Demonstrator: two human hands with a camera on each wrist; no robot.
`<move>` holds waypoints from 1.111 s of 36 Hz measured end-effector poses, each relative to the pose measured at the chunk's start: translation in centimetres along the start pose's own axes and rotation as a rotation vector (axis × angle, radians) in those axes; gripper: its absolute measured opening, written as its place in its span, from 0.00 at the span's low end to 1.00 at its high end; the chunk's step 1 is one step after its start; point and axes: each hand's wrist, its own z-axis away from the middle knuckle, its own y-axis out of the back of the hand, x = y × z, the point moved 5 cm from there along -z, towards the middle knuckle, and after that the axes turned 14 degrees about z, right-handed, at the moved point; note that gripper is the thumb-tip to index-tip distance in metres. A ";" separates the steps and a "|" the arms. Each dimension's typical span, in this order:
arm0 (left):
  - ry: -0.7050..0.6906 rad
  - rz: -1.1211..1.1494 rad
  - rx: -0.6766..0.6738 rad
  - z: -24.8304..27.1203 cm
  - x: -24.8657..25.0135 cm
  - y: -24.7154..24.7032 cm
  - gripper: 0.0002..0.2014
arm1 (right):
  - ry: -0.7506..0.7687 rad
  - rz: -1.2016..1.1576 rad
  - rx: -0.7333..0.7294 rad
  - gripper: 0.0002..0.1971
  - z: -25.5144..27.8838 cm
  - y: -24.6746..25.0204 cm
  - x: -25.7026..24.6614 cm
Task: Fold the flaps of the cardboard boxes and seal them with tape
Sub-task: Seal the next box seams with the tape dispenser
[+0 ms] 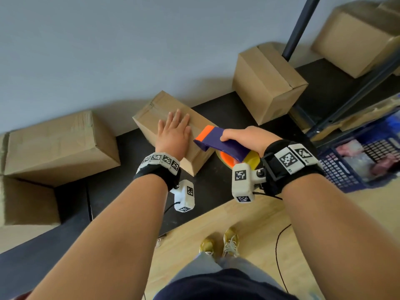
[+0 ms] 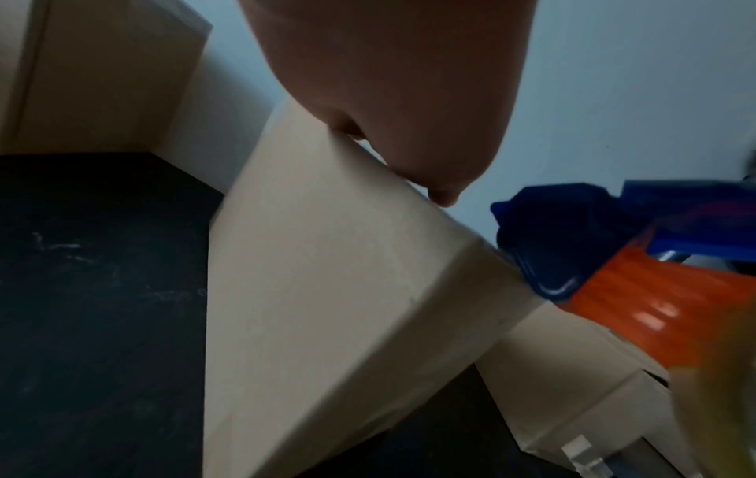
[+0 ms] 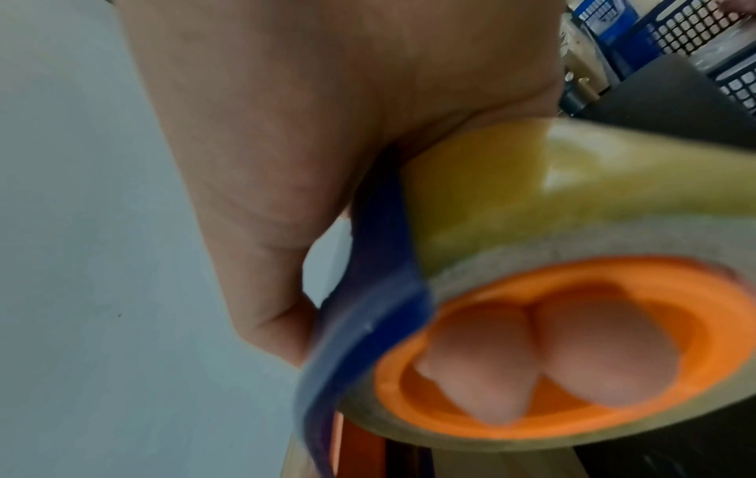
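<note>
While my left hand lies flat, fingers straight, on the box, my right hand grips the tape dispenser at its near edge. Risk: w/ only palm pressure the box could skid on the bench, so the tape wrinkles or misses the seam.

This looks like a storeroom or packing area: several brown cardboard boxes stand on a black worktop against a bare grey wall, beside a dark metal rack holding another box and a blue plastic crate.
</note>
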 end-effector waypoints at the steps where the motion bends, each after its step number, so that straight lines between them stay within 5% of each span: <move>1: -0.007 -0.023 0.005 0.0 0.0 -0.1 0.24 | 0.004 -0.003 0.002 0.27 0.0 0.0 0.0; 19: 0.007 0.024 -0.059 -1.0 0.1 -0.5 0.24 | 0.040 -0.003 0.089 0.27 0.4 -0.8 1.5; 27: 0.066 0.133 -0.022 -1.3 0.2 -0.3 0.24 | 0.128 -0.250 0.004 0.22 1.4 1.0 1.3; 40: 0.037 -0.055 -0.088 -0.8 1.0 -0.9 0.26 | 0.035 0.003 -0.025 0.24 0.6 -1.0 2.9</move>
